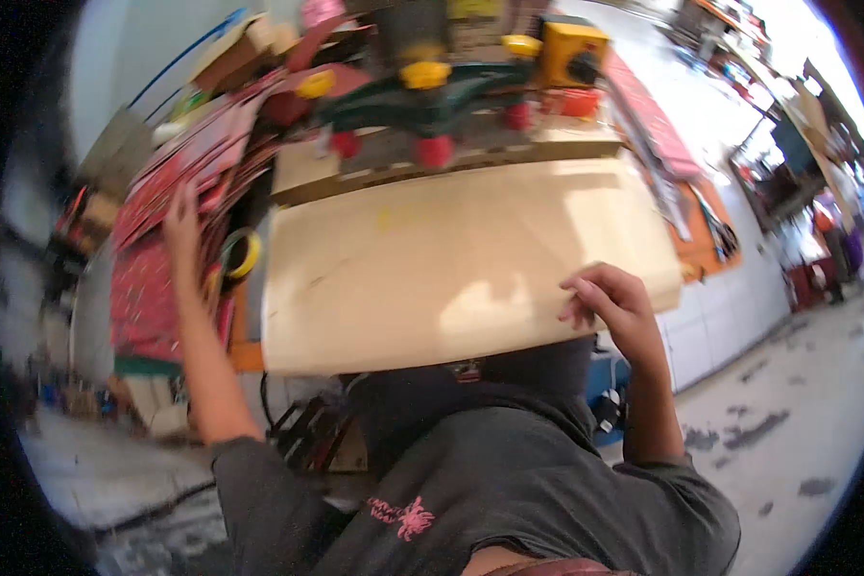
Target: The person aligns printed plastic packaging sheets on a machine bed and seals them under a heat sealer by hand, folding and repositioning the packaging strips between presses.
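On the left, my left hand (183, 226) reaches to a pile of red sheets (154, 278), its fingers stretched out along the top ones; blur hides whether it presses on them. My right hand (612, 300) hovers over the near right part of a pale tan work surface (384, 278), fingers loosely bent and nothing visible in them. Behind that surface stands a machine with a dark green crossbar (432, 101), yellow knobs (424, 75) and red feet (434, 151).
A roll of yellow tape (244, 254) lies between the red pile and the work surface. A yellow box with a black dial (573, 56) stands at the back. Scissors (715, 226) rest on the orange board (699, 252) at right. Cluttered shelves line the far right.
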Available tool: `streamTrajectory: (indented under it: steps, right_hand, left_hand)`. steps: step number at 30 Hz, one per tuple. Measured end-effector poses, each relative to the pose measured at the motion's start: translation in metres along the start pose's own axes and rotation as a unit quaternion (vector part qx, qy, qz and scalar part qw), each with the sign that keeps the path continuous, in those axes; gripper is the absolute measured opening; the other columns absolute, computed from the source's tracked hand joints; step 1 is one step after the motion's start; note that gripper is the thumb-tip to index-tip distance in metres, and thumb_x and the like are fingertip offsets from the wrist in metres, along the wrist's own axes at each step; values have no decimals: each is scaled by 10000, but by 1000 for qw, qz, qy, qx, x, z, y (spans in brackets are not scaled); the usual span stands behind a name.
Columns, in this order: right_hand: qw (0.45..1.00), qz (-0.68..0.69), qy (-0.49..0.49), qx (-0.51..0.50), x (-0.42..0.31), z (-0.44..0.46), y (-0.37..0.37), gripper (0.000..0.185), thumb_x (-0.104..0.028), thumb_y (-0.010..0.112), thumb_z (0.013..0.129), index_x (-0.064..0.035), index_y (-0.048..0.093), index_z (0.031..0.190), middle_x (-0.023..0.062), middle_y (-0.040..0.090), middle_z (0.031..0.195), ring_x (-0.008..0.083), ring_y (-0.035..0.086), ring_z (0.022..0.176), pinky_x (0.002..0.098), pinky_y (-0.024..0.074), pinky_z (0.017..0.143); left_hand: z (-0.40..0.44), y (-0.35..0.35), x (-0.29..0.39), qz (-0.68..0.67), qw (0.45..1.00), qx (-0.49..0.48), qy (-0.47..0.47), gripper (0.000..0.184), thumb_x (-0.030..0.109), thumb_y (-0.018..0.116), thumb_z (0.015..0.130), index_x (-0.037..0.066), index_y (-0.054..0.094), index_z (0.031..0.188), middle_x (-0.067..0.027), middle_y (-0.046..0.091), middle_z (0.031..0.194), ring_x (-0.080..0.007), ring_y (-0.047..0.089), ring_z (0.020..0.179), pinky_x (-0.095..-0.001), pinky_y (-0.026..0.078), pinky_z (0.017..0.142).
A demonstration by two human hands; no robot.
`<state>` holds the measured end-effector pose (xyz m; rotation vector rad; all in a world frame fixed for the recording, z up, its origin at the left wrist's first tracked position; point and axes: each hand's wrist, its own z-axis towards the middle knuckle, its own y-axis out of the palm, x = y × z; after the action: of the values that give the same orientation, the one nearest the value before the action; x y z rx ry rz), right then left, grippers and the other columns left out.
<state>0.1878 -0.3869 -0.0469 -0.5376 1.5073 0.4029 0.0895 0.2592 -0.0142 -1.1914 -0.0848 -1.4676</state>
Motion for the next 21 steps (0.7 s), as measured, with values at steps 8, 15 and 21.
streamTrajectory:
  steps: [8, 15, 21]
  right_hand:
    - [984, -121, -78, 104, -22, 39, -95, 293, -265, 588, 1048, -14, 691, 1157, 53, 749, 867, 93, 667, 775, 235, 495, 621]
    - [887, -330, -72, 314, 30, 136, -247, 526, -417, 664, 968, 25, 646, 1253, 171, 746, 1042, 237, 708, 958, 379, 563, 835]
    - [689, -610, 125, 372, 40, 181, -278, 799, -696, 652, 865, 22, 689, 1215, 252, 694, 1170, 391, 653, 1127, 508, 526, 943]
  left_hand:
    - [-39, -5, 16, 76, 996, 28, 26, 592, 485, 541, 1057, 105, 524, 1511, -164, 572, 1491, -286, 595, 1288, -380, 461, 1030]
    - [-111, 9, 96, -40, 987, 90, 124, 435, 268, 550, 1087, 31, 563, 1452, -139, 588, 1474, -243, 583, 1308, -358, 454, 1070]
    - [-162, 23, 148, -7, 984, 18, 176, 290, 105, 544, 1049, -4, 670, 1286, -116, 711, 1261, -263, 650, 1190, -385, 477, 1051]
